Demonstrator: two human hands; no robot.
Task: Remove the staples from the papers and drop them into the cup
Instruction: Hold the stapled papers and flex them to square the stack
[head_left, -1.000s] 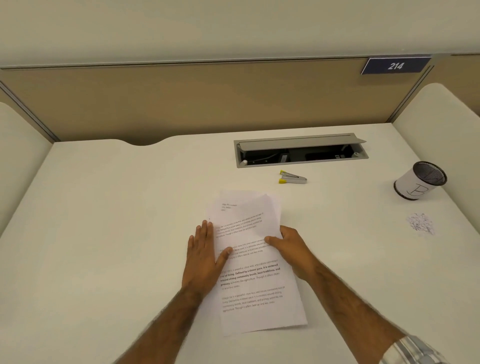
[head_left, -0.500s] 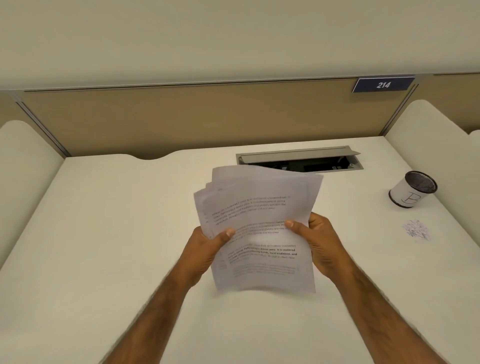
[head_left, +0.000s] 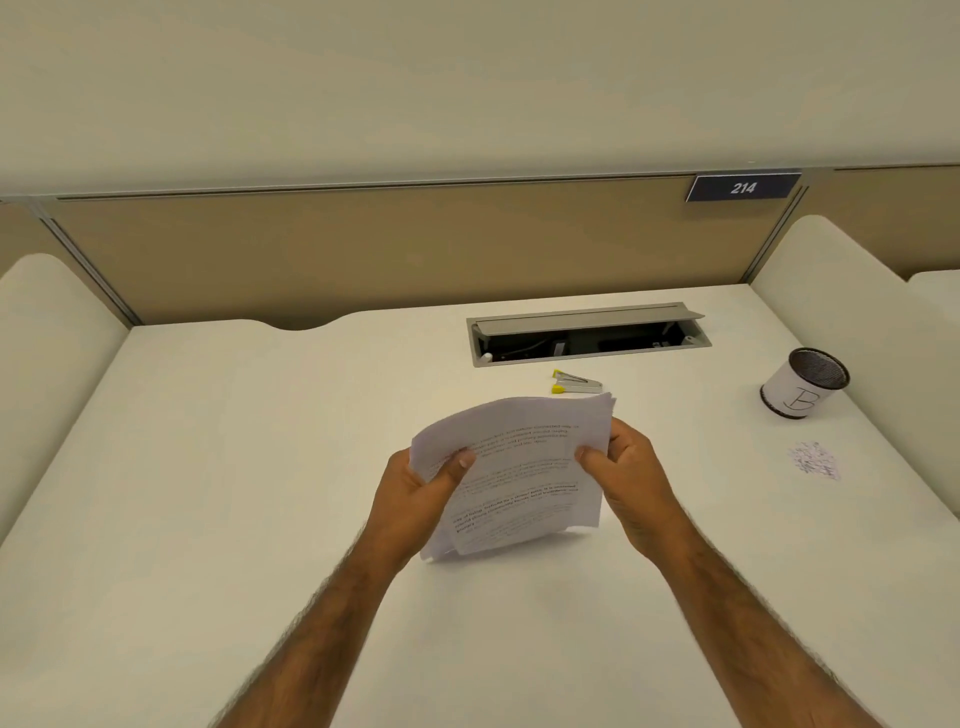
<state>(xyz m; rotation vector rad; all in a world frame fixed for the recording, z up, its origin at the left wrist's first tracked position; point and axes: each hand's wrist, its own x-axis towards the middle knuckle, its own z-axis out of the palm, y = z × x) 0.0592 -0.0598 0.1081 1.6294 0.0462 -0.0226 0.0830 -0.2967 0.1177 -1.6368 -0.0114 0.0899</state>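
Papers raised off table centre, squared; left hand and right hand grip the sides; staple remover lies untouched.

— What carries everything?
— A white desk, with an open cable tray sunk in near its far edge.
— And on it?
— A silver-and-yellow tool lies just in front of the tray. A white cup stands far right. Near it lies a speckled patch, too fine to tell.
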